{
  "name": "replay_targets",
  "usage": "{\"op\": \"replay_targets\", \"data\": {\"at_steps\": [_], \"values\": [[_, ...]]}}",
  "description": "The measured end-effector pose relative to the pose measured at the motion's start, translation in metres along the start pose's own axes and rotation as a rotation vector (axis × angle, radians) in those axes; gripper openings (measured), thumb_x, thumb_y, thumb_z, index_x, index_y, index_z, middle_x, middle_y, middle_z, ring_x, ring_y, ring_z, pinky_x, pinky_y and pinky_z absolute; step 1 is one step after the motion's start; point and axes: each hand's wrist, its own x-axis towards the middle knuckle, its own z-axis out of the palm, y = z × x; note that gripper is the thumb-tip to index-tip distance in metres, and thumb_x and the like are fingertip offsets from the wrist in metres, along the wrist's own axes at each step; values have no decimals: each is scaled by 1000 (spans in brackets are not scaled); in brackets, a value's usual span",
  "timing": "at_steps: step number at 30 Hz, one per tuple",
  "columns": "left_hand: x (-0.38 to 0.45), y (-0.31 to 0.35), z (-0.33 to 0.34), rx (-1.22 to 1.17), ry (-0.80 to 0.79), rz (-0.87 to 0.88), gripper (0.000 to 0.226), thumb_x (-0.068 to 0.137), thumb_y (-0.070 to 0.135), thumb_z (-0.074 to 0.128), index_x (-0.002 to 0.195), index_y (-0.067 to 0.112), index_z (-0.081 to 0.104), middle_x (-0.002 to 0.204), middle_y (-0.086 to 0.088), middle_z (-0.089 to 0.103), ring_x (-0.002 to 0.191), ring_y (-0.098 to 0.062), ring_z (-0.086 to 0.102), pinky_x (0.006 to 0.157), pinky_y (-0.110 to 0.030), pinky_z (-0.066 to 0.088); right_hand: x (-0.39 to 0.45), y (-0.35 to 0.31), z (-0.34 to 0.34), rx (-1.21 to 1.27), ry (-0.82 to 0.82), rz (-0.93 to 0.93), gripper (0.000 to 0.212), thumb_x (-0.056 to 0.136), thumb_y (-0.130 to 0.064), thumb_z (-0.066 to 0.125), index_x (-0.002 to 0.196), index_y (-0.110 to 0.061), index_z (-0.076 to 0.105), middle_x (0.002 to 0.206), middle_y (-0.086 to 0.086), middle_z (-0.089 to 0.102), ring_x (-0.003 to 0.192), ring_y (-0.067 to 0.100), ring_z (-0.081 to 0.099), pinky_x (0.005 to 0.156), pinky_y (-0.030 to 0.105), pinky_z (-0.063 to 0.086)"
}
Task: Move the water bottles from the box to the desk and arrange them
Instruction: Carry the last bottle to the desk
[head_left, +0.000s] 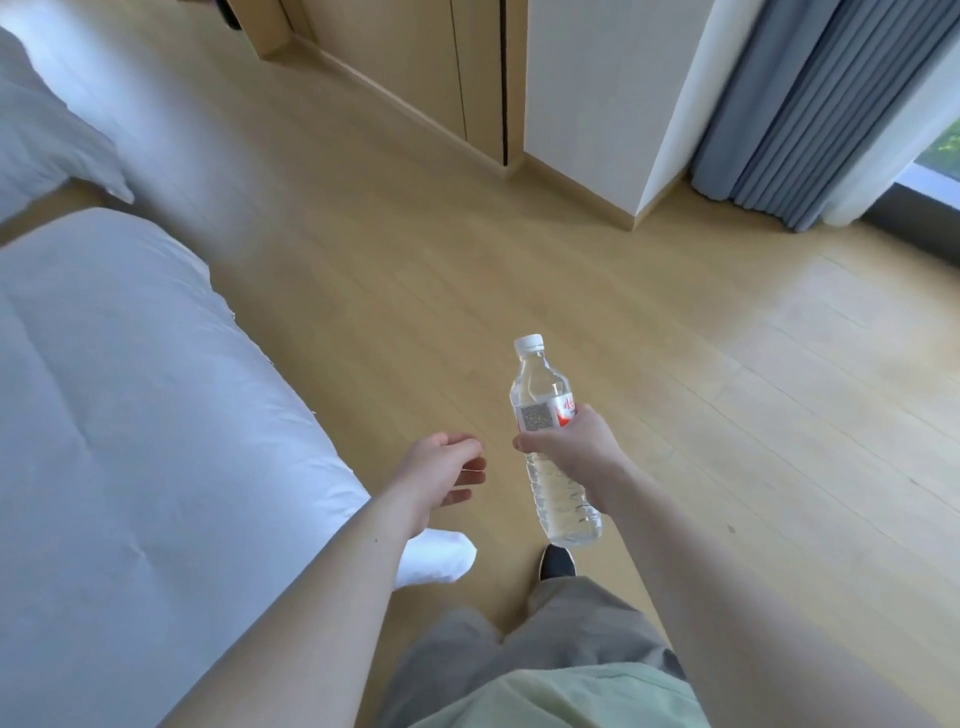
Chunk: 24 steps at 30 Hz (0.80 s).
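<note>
My right hand (574, 452) grips a clear water bottle (545, 395) around its middle, over the red and white label. The bottle has a white cap and points up and slightly away from me, above the wooden floor. My left hand (447, 473) hangs beside it to the left, fingers loosely curled, holding nothing. Neither the box nor the desk is in view.
A white bed (130, 415) fills the left side, with a second white bed (47, 130) farther back. A wooden wardrobe (415, 67) and a white wall corner (597, 104) stand ahead, grey curtains (789, 114) at the right. Open wooden floor (727, 364) lies ahead.
</note>
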Motion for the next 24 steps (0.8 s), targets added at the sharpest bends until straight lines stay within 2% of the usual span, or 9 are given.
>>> {"op": "replay_targets", "data": {"at_steps": [3, 7, 11, 13, 18, 24], "values": [[13, 17, 10, -31, 21, -16, 15, 96, 25, 64, 109, 17, 66, 89, 0, 74, 78, -14, 74, 83, -37, 59, 21, -20, -15, -25, -10, 0, 50, 67, -21, 87, 104, -19, 53, 94, 5, 68, 77, 20, 68, 57, 30, 49], [37, 41, 11, -63, 45, -19, 15, 95, 25, 65, 108, 18, 67, 90, -1, 75, 79, -13, 75, 85, -38, 59, 49, -43, -22, -85, -34, -1, 54, 66, -24, 87, 107, -18, 53, 96, 5, 68, 81, 21, 68, 61, 32, 51], [71, 64, 5, -68, 49, -33, 16, 94, 26, 65, 109, 19, 67, 94, -3, 75, 82, -15, 76, 77, -35, 59, 83, -69, -22, -116, -47, -6, 52, 66, -25, 88, 102, -21, 51, 96, 2, 66, 80, 17, 66, 57, 30, 47], [91, 77, 1, -70, 47, -36, 18, 94, 27, 65, 110, 19, 68, 95, -3, 76, 86, -17, 76, 73, -33, 59, 101, -84, -20, -126, -53, -7, 53, 66, -24, 87, 105, -21, 51, 97, 2, 66, 81, 17, 66, 57, 30, 47], [145, 119, -22, -90, 36, -36, 24, 91, 31, 67, 111, 20, 68, 92, 0, 77, 84, -15, 77, 72, -33, 58, 155, -132, -2, -148, -59, 7, 56, 65, -25, 88, 108, -20, 52, 100, 3, 67, 87, 20, 68, 66, 34, 53], [200, 181, -75, -94, 43, -48, 27, 86, 33, 67, 111, 22, 68, 88, 4, 78, 84, -14, 77, 70, -32, 56, 216, -205, 36, -153, -72, 14, 54, 66, -24, 88, 107, -21, 51, 100, 2, 66, 85, 19, 67, 61, 32, 50]]}}
